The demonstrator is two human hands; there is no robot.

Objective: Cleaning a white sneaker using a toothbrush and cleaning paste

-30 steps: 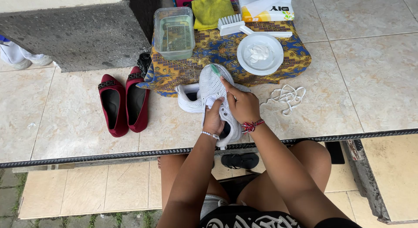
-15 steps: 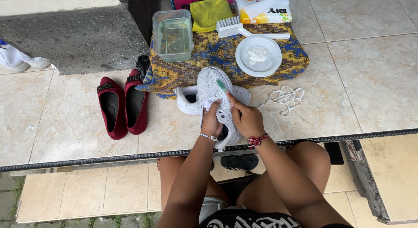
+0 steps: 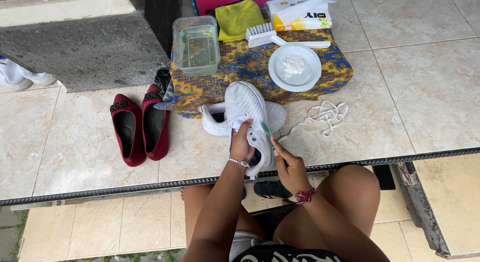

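Observation:
A white mesh sneaker (image 3: pixel 245 104) rests toe-away on the tiled ledge, and my left hand (image 3: pixel 242 144) grips it at the tongue and opening. My right hand (image 3: pixel 289 167) holds a small green-and-white toothbrush (image 3: pixel 266 131) whose head touches the sneaker's right side. A second white sneaker (image 3: pixel 215 121) lies sideways behind the first. Loose white laces (image 3: pixel 326 114) lie in a heap to the right.
A patterned blue and yellow cloth (image 3: pixel 240 67) carries a clear tub of water (image 3: pixel 196 44), a white bowl of paste (image 3: pixel 294 68), a white scrub brush (image 3: pixel 262 34), a yellow rag (image 3: pixel 242 17) and a tissue box (image 3: pixel 300 14). Red flats (image 3: pixel 139 124) stand at left.
My right hand has come off the top of the sneaker and moved down to its right side, so the toothbrush now shows. The sneaker's toe is uncovered.

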